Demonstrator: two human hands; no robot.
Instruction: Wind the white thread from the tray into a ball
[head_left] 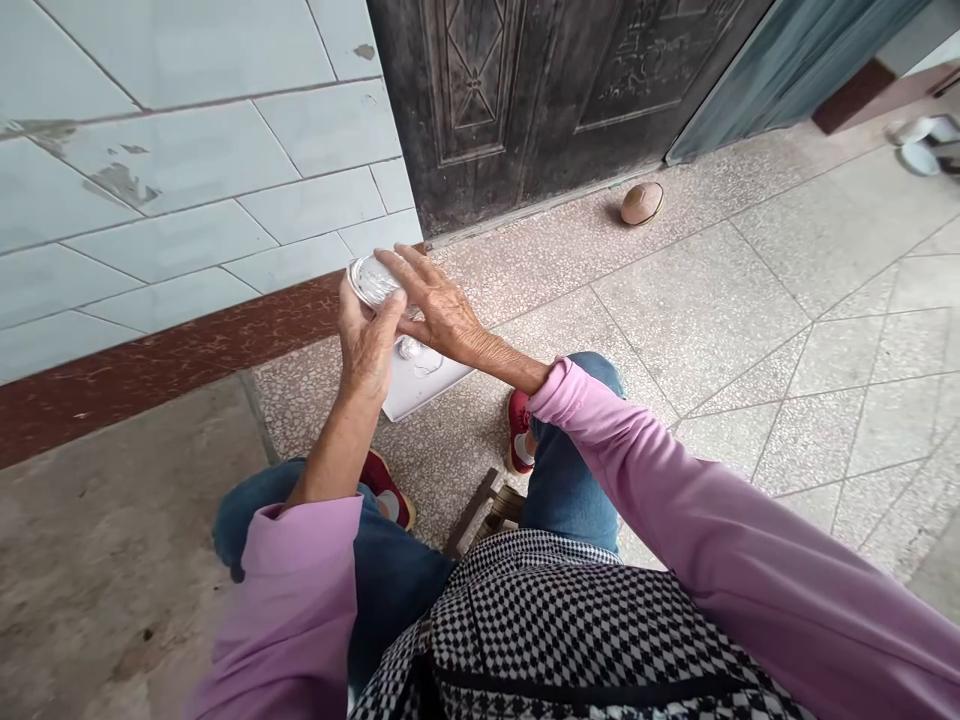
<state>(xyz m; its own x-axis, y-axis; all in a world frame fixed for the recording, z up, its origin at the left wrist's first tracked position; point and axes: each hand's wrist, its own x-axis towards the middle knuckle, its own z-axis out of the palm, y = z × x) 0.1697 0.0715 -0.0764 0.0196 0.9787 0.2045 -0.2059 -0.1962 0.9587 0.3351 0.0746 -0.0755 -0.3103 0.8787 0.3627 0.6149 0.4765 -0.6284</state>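
Observation:
A roundish white, shiny bundle [375, 282] with a wrinkled, wound-looking surface is held up in front of me. My left hand [366, 345] grips it from the left and below, fingers mostly hidden behind it. Against its right side and top lie the fingers of my right hand [444, 310], bent over the bundle. Beneath my hands, on the floor, a white tray [405, 395] is partly covered by them. On the tray rests a small shiny white lump [409, 347], with what looks like a thin loose strand beside it.
I sit with knees apart, a low wooden stool [472, 515] between my legs. Ahead are a tiled wall [187, 190] and a dark carved door [540, 100]. A round pinkish-brown object [642, 203] lies near the door. Pale dishes [919, 157] sit at the far right.

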